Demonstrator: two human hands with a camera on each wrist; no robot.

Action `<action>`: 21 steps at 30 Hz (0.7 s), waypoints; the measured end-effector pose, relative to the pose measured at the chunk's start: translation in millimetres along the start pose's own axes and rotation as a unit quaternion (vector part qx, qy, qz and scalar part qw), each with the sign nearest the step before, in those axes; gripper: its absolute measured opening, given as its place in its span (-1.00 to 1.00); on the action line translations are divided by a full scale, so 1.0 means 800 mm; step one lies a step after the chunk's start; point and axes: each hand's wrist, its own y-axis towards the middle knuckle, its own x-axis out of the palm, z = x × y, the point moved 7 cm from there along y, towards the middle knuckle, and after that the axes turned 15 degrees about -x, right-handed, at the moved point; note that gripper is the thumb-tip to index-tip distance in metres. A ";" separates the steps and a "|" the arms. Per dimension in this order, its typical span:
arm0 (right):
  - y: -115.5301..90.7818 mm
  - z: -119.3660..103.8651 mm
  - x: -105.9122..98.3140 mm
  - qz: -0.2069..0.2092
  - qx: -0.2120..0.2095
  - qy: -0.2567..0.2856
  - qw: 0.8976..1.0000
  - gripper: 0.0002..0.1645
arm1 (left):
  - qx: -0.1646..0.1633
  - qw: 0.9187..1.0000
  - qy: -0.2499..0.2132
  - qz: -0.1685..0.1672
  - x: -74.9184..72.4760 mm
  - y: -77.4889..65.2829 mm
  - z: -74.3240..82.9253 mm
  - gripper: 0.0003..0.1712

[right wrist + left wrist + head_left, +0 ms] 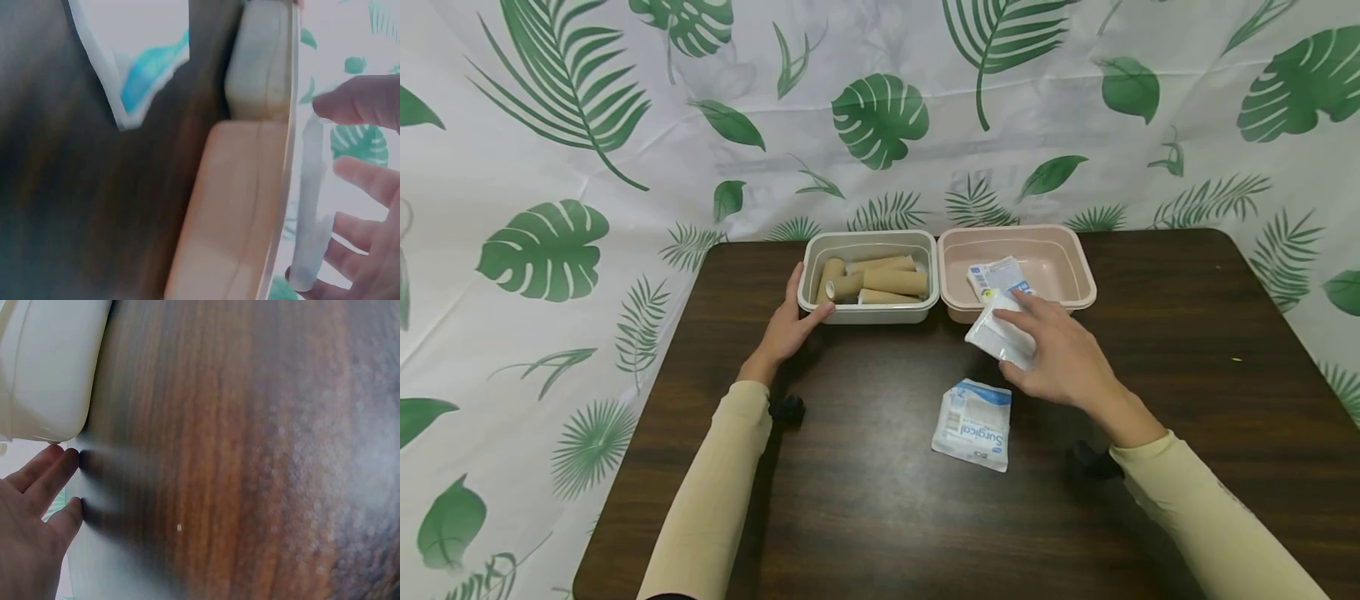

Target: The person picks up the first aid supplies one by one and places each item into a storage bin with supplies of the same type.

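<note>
My right hand (1060,354) pinches a white packet (1002,329) between thumb and fingers, over the front rim of the pink bin (1060,258). The right wrist view shows this packet (311,200) edge-on, thumb at one end. Inside the pink bin lie more white and blue packets (996,273), partly behind the held one. My left hand (784,332) touches the left front corner of the white bin (880,313), fingers along its side and thumb at the front. Brown cardboard tubes (891,282) fill that bin. In the left wrist view the fingers (53,478) look extended.
A white and blue packet printed "Surgical" (973,425) lies flat on the dark wood table (865,500), in front of the bins. The two bins stand side by side at the table's back edge. Behind them hangs a white cloth (880,200) with green leaves.
</note>
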 end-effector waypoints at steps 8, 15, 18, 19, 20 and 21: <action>0.026 0.046 -0.010 0.020 0.031 0.007 0.999 -0.24 | 0.000 1.000 -0.001 0.001 0.001 -0.002 0.000 0.03; 0.046 0.082 -0.012 0.023 0.100 0.041 0.994 -0.23 | 0.001 1.000 -0.001 0.000 0.001 -0.002 0.001 0.04; 0.053 0.096 -0.012 0.020 0.134 0.052 0.989 -0.21 | 0.000 1.000 0.000 0.000 0.001 -0.003 0.001 0.04; 0.055 0.100 -0.010 0.017 0.142 0.053 0.988 -0.20 | 0.000 1.000 0.000 0.000 0.001 -0.003 0.001 0.04; 0.056 0.104 -0.009 0.012 0.150 0.054 0.987 -0.19 | 0.000 1.000 0.000 0.001 0.001 -0.003 0.001 0.04; 0.058 0.108 -0.007 0.008 0.156 0.055 0.986 -0.19 | 0.000 1.000 0.000 0.001 0.002 -0.003 0.001 0.04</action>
